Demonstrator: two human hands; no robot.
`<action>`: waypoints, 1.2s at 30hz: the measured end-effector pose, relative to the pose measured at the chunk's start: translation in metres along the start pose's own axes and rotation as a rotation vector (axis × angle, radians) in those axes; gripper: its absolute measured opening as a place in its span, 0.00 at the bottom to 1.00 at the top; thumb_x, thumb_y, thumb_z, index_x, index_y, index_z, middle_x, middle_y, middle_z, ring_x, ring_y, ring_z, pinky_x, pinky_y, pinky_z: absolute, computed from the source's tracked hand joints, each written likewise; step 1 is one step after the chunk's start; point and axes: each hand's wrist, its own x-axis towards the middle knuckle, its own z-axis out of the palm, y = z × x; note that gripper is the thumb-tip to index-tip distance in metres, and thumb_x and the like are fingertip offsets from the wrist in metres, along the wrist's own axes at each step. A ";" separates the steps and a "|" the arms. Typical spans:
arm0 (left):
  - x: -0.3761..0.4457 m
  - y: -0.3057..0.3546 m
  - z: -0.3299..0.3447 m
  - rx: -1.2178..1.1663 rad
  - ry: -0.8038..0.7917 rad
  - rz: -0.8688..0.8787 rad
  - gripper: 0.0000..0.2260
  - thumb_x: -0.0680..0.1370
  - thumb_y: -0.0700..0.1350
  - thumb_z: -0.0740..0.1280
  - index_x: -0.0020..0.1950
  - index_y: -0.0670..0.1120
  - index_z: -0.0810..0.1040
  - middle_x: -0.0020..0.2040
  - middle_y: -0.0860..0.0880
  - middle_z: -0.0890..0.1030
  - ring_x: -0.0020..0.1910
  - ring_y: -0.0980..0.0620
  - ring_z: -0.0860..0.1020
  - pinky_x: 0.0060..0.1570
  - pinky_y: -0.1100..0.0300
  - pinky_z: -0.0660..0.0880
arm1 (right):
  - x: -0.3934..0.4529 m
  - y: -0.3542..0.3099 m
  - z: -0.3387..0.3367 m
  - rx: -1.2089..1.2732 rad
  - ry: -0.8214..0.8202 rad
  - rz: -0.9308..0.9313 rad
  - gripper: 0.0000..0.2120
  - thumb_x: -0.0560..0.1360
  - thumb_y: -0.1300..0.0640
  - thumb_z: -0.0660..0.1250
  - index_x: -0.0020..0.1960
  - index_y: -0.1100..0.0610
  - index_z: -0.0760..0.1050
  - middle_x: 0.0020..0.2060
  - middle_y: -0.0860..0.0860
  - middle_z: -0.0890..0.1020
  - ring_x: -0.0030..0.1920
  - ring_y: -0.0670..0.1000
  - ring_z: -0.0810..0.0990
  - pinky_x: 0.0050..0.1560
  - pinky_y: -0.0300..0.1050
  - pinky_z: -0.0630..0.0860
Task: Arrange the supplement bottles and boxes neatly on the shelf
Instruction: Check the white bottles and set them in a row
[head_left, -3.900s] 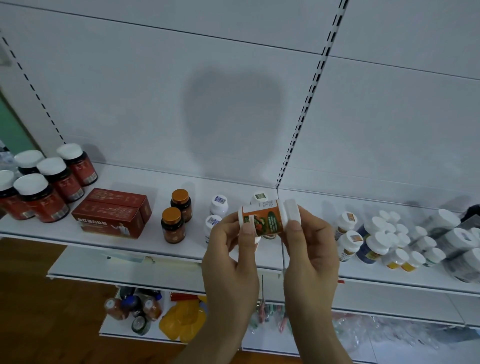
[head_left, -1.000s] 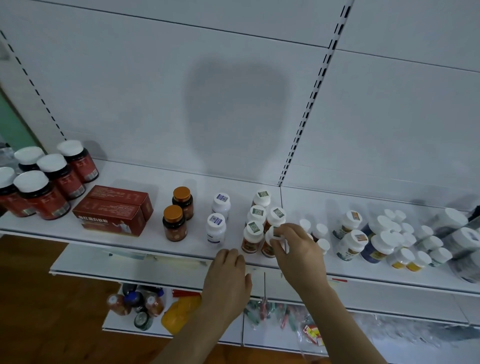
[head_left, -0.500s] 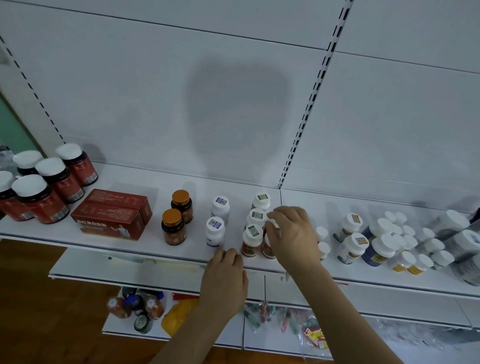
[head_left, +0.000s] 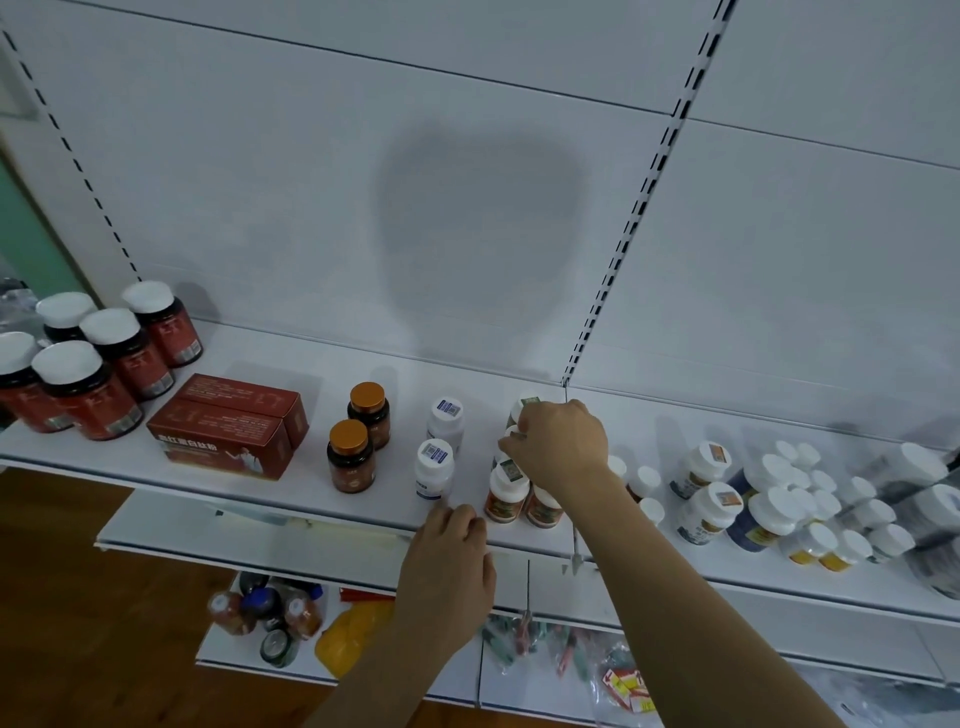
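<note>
Far left, red-label jars (head_left: 98, 384), two red boxes (head_left: 228, 426), amber-cap pair (head_left: 358, 441) and white pair (head_left: 439, 447) already sit in rows on shelf (head_left: 260, 499). Left hand (head_left: 447, 571) rests w/ curled fingers on shelf front edge, grasping nothing. Right hand (head_left: 558, 444) is curled over the orange-label bottles (head_left: 506, 493), apparently gripping a mid one, contact hidden; best to seat it upright, flush w/ neighbours, label front, then work thru the loose cluster (head_left: 769, 509) on the right

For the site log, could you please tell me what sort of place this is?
Probably a shop or pharmacy display: white slotted shelf units, rows of supplement bottles and red boxes, with more stock on the lower shelf.
</note>
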 end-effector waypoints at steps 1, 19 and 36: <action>0.000 0.001 -0.001 -0.001 0.003 0.001 0.20 0.83 0.54 0.55 0.73 0.50 0.67 0.71 0.53 0.67 0.71 0.50 0.62 0.71 0.59 0.63 | 0.000 -0.001 0.000 -0.006 -0.003 -0.007 0.11 0.75 0.47 0.65 0.47 0.55 0.78 0.37 0.51 0.76 0.49 0.55 0.75 0.45 0.45 0.73; 0.000 0.022 -0.068 -0.834 0.325 -0.260 0.11 0.81 0.53 0.62 0.60 0.53 0.79 0.54 0.58 0.81 0.51 0.61 0.79 0.48 0.75 0.71 | -0.068 0.019 -0.076 0.691 0.424 0.045 0.07 0.77 0.48 0.70 0.51 0.47 0.85 0.38 0.35 0.82 0.42 0.36 0.81 0.41 0.26 0.73; -0.014 0.077 -0.121 -1.306 0.512 -0.336 0.23 0.73 0.59 0.62 0.62 0.49 0.79 0.57 0.55 0.83 0.56 0.60 0.80 0.47 0.77 0.74 | -0.126 0.008 -0.063 1.312 0.431 0.177 0.07 0.79 0.59 0.68 0.54 0.48 0.80 0.44 0.40 0.86 0.47 0.43 0.85 0.47 0.38 0.82</action>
